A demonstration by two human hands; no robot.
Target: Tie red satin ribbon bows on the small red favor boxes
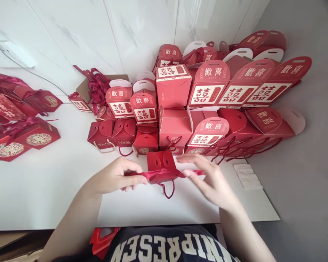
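Observation:
A small red gift box [161, 162] with two round-holed flaps and a dark red cord loop [168, 192] at its front stands on the table before me. A crimson ribbon [157, 174] runs across the box and out past both sides. On the left, my left hand [120, 174] is closed, pinching the ribbon between thumb and fingers. To the right of the box, my right hand [205, 176] has its thumb and fingers apart, with the ribbon's other end lying between them. Part of that end is hidden by the hand.
Behind the box rise stacked red gift boxes [207, 91], several with corded fronts. An open carton [83, 89] holds loose ribbons [98, 85]. More ribboned boxes [32, 136] stand at the left. A white tissue packet [247, 175] lies right, beside the grey wall [303, 174].

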